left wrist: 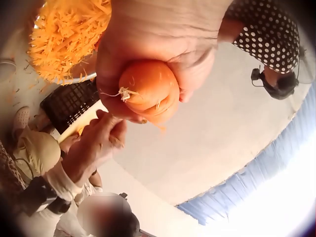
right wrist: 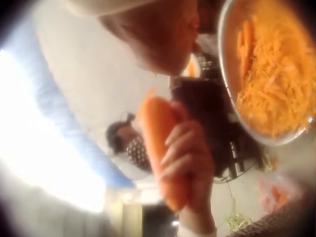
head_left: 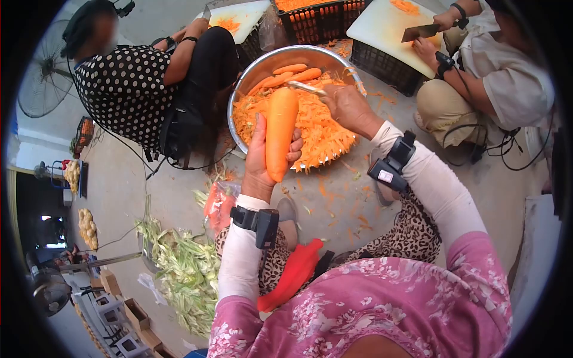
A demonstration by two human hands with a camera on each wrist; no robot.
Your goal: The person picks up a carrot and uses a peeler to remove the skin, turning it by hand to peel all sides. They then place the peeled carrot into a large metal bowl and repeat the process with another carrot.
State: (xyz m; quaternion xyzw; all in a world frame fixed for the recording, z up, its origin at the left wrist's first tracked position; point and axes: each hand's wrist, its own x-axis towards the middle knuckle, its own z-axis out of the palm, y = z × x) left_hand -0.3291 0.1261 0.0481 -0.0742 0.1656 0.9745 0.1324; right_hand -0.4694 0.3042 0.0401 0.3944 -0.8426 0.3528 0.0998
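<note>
My left hand (head_left: 256, 158) grips a large, thick carrot (head_left: 282, 134), its fingers wrapped round the back and the tip end pointing toward me. In the left wrist view the stem end or tip of the carrot (left wrist: 150, 91) carries a thin pale root thread. Just right of the carrot's top, my right hand (head_left: 352, 110) holds a slim metal peeler (head_left: 307, 88), which reaches toward the carrot. Below both hands stands a wide metal basin (head_left: 234, 122) heaped with carrot shavings (head_left: 319, 134). Several whole carrots (head_left: 292, 74) lie at its far side.
Two people sit opposite at white cutting boards (head_left: 370, 36); the right one holds a cleaver (head_left: 420, 32). A black crate (head_left: 322, 22) of carrot pieces stands behind the basin. Green husks (head_left: 185, 274) and a plastic bag (head_left: 219, 206) lie at left, scraps on the floor.
</note>
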